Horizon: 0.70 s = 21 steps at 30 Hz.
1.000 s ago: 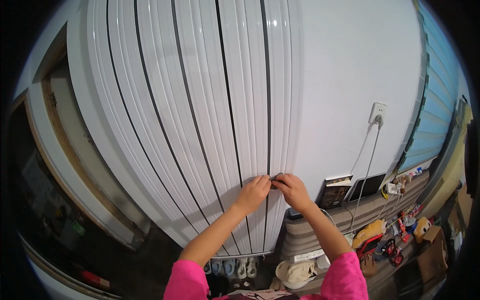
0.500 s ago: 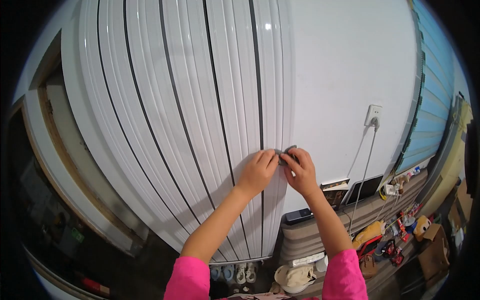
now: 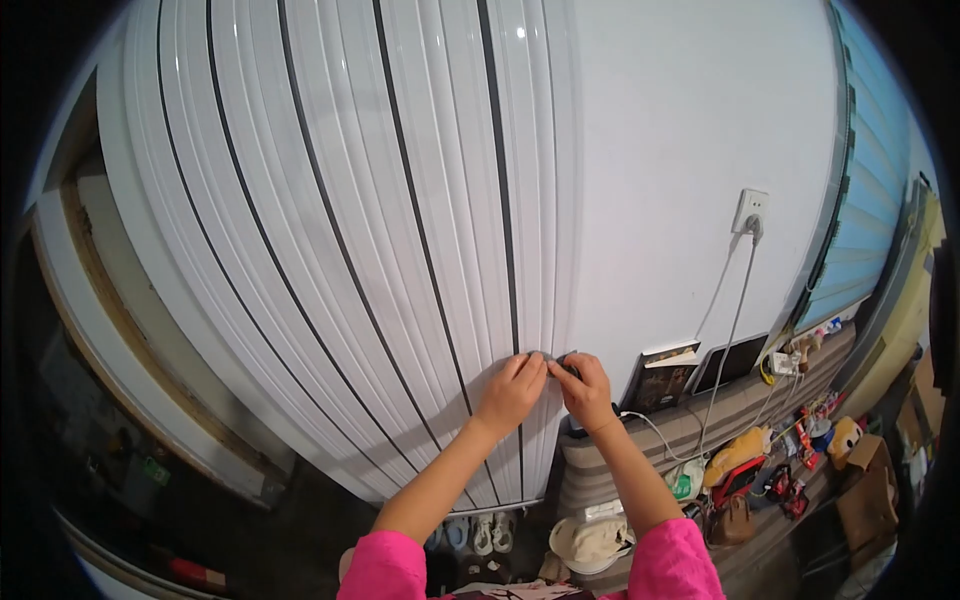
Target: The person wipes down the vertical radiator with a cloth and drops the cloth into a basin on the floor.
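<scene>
A tall white ribbed panel (image 3: 355, 190) with dark vertical stripes stands in front of me. At its right edge, low down, my left hand (image 3: 512, 392) presses with fingers pinched together. Whatever is in that pinch is too small to make out. Close beside it, my right hand (image 3: 588, 392) grips a small dark grey piece (image 3: 568, 365), mostly covered by the fingers. The fingertips of both hands almost meet along the panel's edge.
Right of the panel is a white wall (image 3: 660, 180) with a socket (image 3: 751, 212) and a hanging cable. A book (image 3: 662, 380) and a dark tablet-like slab (image 3: 730, 363) lean above a striped ledge. Toys and bags lie lower right. Shoes (image 3: 492, 533) and a beige cap (image 3: 590, 540) are below.
Both hands have moved down along the panel's right edge, still close together. The dark piece has gone down with the right hand. The book is now less hidden by the right arm.
</scene>
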Motion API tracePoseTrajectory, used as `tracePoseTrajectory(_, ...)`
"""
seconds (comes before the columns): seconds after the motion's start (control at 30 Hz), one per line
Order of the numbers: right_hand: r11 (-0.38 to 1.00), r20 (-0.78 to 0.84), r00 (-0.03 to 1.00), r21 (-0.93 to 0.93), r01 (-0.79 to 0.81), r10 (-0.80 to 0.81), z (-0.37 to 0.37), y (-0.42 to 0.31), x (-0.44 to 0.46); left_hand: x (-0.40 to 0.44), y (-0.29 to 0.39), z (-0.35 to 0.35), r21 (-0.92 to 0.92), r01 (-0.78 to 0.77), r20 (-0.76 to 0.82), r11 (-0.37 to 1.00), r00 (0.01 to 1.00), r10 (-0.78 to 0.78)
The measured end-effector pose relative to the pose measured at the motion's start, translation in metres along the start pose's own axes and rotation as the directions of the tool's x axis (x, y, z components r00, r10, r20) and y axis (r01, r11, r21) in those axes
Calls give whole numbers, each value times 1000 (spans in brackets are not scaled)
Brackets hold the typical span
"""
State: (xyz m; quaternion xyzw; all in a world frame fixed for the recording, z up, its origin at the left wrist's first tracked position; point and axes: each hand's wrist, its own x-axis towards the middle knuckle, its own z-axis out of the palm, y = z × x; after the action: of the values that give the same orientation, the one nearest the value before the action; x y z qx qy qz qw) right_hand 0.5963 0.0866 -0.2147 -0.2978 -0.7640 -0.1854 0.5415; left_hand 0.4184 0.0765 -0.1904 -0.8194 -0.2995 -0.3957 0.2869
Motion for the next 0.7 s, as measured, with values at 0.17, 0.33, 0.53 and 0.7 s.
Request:
tracePoseTrajectory(0.17,999,177,983,-9,-40,41,4,-3,-44,-33,8,13,-45,3,182,999,983,5)
tracePoseTrajectory(0.33,999,118,993,33,-10,6,-13,-18,-1,-8,1,-27,-19,-37,108,999,993,38)
tracePoseTrajectory(0.53,992,-97,990,-81,93,-101,-10,-28,87,48,-28,-67,65,45,-107,997,994,-38)
tracePoseTrajectory(0.7,991,-167,979,-75,109,-121,16,-24,72,26,-28,-48,51,49,-164,998,986,-40)
